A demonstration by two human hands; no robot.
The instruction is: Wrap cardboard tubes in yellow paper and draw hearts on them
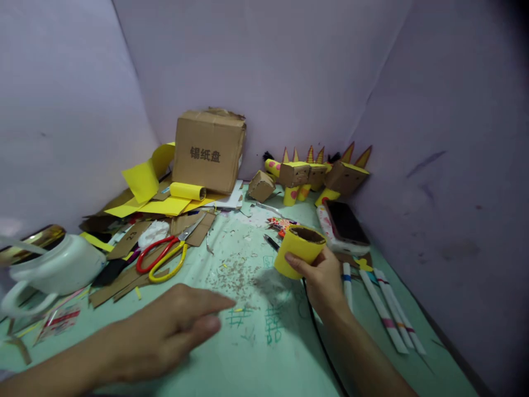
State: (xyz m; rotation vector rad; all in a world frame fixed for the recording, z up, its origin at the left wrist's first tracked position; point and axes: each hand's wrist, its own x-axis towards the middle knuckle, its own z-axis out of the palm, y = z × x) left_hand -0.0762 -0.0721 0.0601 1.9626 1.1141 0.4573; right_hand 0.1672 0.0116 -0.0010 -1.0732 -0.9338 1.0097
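Note:
My right hand (320, 275) grips a short cardboard tube (295, 259) wrapped in yellow paper. Its thumb lies on the near side, and the tube's hollow end tilts up. At the lower left, my left hand (182, 325) is open and holds nothing, with its fingers stretched to the right. Its fingertips are near some small brown scraps (237, 278) on the green tabletop (231, 364). Scissors (167, 256) with one red and one yellow handle lie partly open beyond that hand. Behind the held tube, a dark pen (270, 241) is partly visible.
A cardboard box (210, 151) stands at the back, beside yellow paper (142, 182) and a yellow roll (187, 191). Giraffe-like cardboard figures (316, 173) stand back right. A phone (346, 221) and several markers (390, 314) lie right; a white mug (58, 267) is left. A black cable (320, 342) runs frontward.

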